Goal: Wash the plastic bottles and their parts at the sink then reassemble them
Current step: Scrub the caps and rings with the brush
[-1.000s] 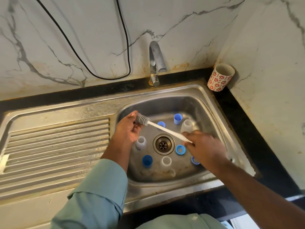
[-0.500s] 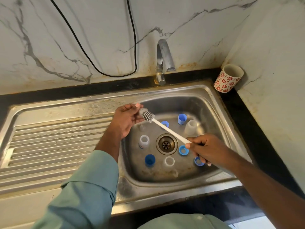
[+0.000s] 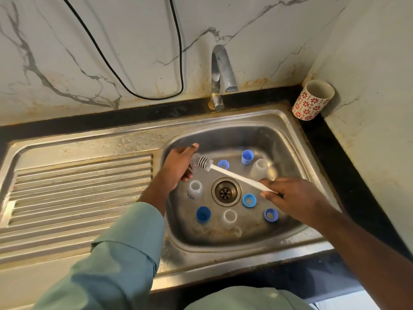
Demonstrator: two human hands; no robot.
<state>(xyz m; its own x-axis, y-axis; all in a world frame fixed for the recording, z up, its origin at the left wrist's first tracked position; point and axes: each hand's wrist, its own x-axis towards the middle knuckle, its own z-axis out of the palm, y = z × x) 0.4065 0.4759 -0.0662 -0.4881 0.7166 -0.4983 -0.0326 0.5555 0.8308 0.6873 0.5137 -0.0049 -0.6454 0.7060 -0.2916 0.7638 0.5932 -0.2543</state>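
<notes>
My left hand [image 3: 178, 164] is over the left side of the sink basin [image 3: 297, 157], fingers curled round a small clear bottle part that is mostly hidden. The grey bristle head of a white bottle brush [image 3: 202, 162] sits at its mouth. My right hand [image 3: 290, 195] pinches the brush handle over the basin's right side. On the basin floor lie two upright clear bottles [image 3: 195, 189] [image 3: 230, 217], a third clear bottle [image 3: 259, 168] near the back, blue caps [image 3: 203, 214] [image 3: 247, 157] and blue rings [image 3: 249, 200] [image 3: 270, 214] [image 3: 223, 164].
The drain [image 3: 226, 191] is in the middle of the basin. The tap [image 3: 220, 72] stands behind it with no water running. A ribbed drainboard [image 3: 78, 193] lies to the left. A red-patterned cup [image 3: 312, 99] stands in the back right corner. A black cable [image 3: 156, 98] hangs on the wall.
The brush head has slid out to the right and now shows fully beside my left hand. My right hand has drawn back to the right with the handle.
</notes>
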